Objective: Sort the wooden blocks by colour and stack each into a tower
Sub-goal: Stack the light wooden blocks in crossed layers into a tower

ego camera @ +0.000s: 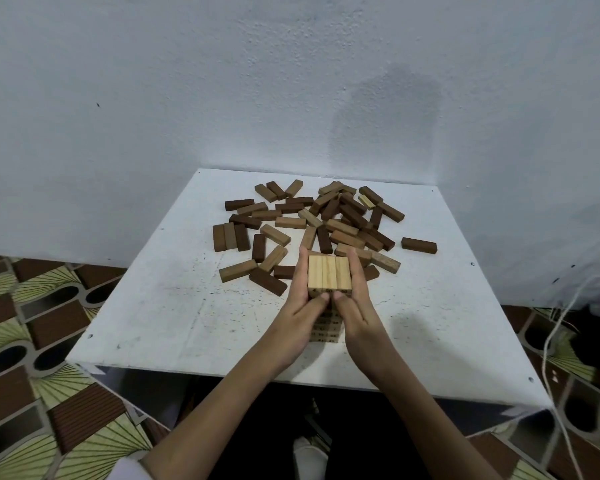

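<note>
Item one: a tower (329, 296) of pale wooden blocks, standing on the white worktop (174, 306) near its front edge. We counted three pale blocks side by side in the top layer (329, 276); the lower layers showed only in part between our hands, with small dark printed marks on their ends that we could not read.

Item two: our left hand (300, 306), pressed flat against the left side of the tower, fingers straight and pointing away from us, thumb touching the front face just under the top layer. Grip apart, not curled round anything.

Item three: our right hand (355, 306), set the same way against the right side of the tower, fingers straight, thumb meeting the front face beside the left thumb. Grip likewise apart. The tower stood between the two palms, touching both.

Item four: a loose heap of blocks (326, 220), mid-brown and dark brown with a few paler ones, spread over the far half of the worktop behind the tower. Some lay across each other; three lay neatly side by side at the left (231, 237); one dark block (418, 245) lay apart at the right.

Item five: surroundings. A white wall (291, 81) behind the worktop, patterned floor (49, 375) of brown and green to either side, and a thin cord (551, 341) hanging at the right.
</note>
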